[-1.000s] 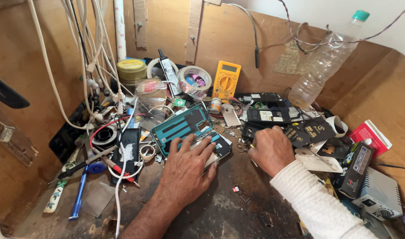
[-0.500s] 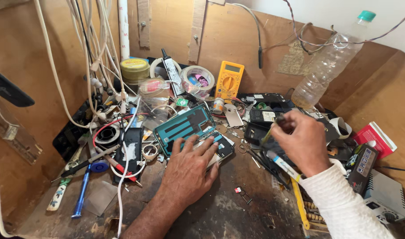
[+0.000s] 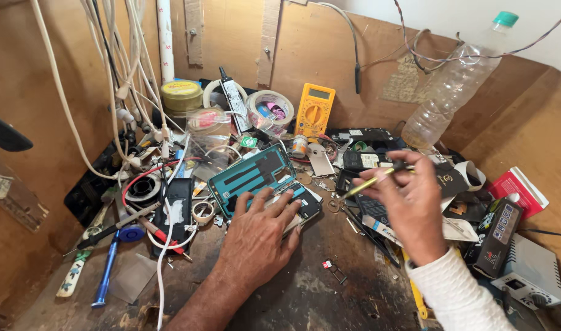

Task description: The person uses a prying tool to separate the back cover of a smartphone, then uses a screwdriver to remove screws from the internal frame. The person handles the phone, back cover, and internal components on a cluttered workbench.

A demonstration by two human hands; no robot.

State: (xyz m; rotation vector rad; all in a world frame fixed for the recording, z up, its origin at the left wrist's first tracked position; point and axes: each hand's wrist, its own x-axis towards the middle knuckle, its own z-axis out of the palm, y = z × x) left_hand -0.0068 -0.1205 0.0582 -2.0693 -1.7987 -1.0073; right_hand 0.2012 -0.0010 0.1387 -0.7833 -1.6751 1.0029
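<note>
My left hand (image 3: 256,236) lies spread flat, pressing the opened teal phone (image 3: 256,178) onto the table (image 3: 305,294). At three o'clock, my right hand (image 3: 412,199) pinches a yellow-handled screwdriver (image 3: 369,182).

I have one view only, from the head camera: it looks steeply down and forward over the cluttered counter (image 3: 305,300), close in, facing the brown back wall (image 3: 329,55) and a corner; both forearms enter from the bottom edge.
</note>
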